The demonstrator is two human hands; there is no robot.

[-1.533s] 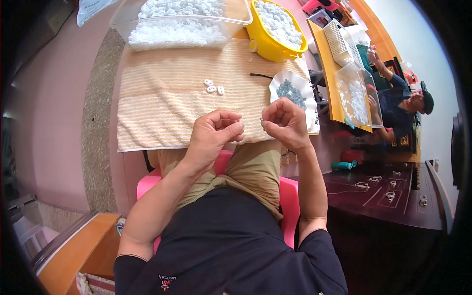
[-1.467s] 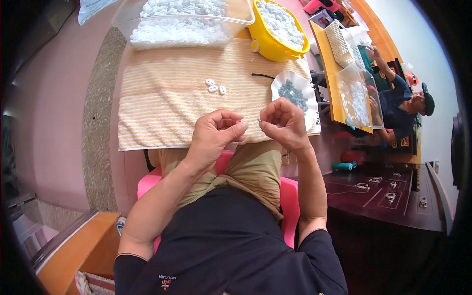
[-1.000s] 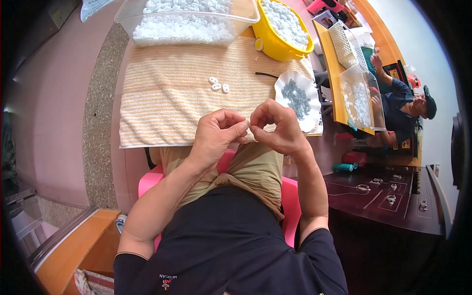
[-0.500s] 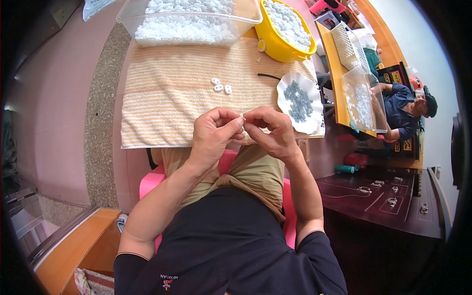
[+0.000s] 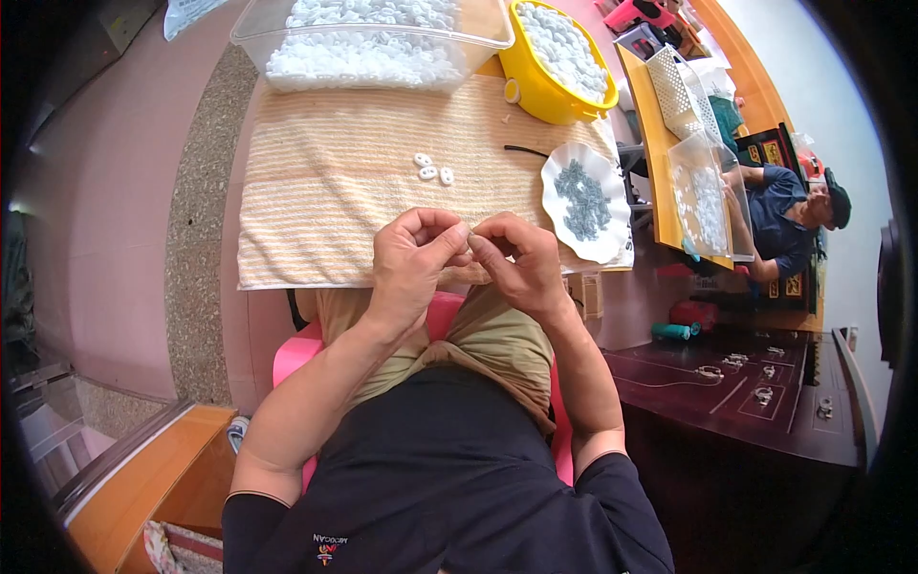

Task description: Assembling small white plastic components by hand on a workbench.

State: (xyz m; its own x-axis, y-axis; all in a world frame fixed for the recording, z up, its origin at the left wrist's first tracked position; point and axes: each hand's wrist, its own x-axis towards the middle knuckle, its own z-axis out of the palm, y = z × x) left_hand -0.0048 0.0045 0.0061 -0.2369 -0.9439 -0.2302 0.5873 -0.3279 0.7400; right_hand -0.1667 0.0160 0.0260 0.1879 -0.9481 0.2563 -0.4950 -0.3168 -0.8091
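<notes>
— What's between the fingers?

— Something tiny, too small for me to tell. My left hand [image 5: 413, 258] and right hand [image 5: 516, 260] meet fingertip to fingertip, both pinched on it, over the near edge of the striped towel [image 5: 325, 182].

— And around them?

— Three small white pieces [image 5: 432, 168] lie on the towel beyond my hands. A white scalloped dish [image 5: 559, 206] of grey bits sits to the right, with a yellow bowl [image 5: 545, 91] and a clear tub [image 5: 373, 72] of white pieces further back.
</notes>
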